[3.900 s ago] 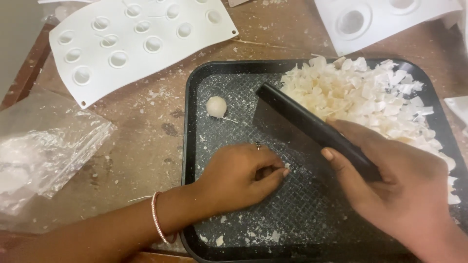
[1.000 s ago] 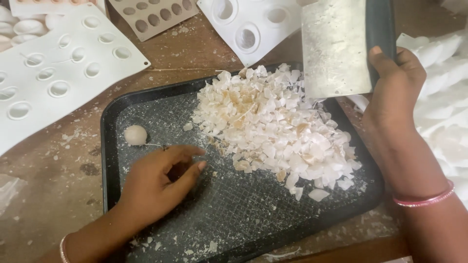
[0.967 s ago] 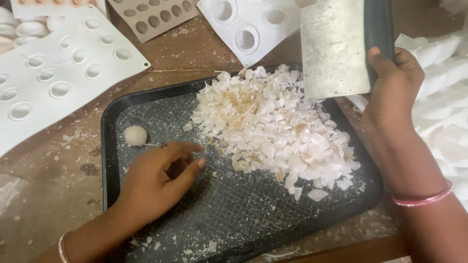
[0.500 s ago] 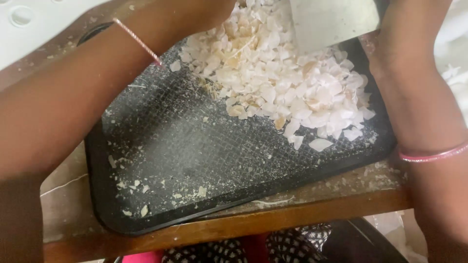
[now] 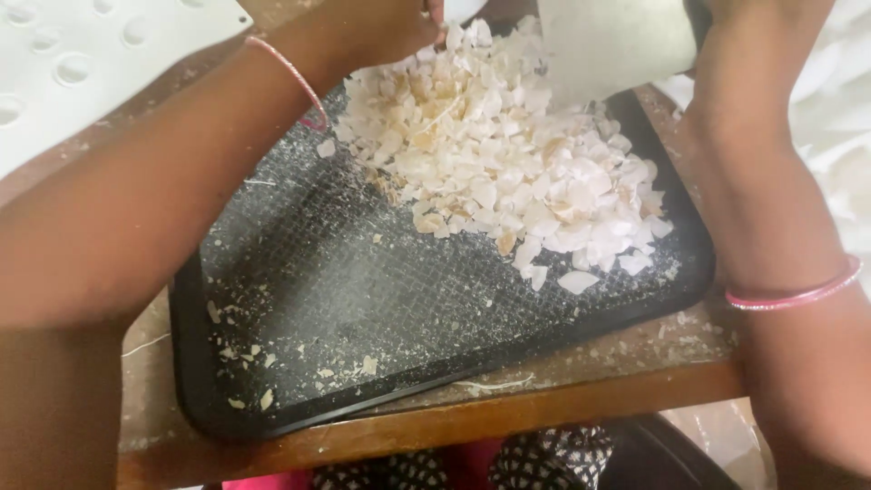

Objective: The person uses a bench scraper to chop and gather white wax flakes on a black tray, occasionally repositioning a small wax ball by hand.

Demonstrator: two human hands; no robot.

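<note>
Both my hands have reached to the far side of the black tray (image 5: 209, 399), above the pile of white flakes (image 5: 494, 154). My right hand (image 5: 726, 11) grips the metal scraper (image 5: 612, 41); my left hand (image 5: 390, 23) sits at the pile's top edge, fingers cut off from view, so I cannot tell their state.

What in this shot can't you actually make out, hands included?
Head view only:
- Left hand: fingers cut off by the top edge, so what they grip or touch is unclear.
- Right hand: almost wholly above the top edge; its hold on the metal scraper is not visible.
- Scraper handle: out of frame.
- Far end of the black tray: hidden by the pile of white flakes and the left forearm.
</note>
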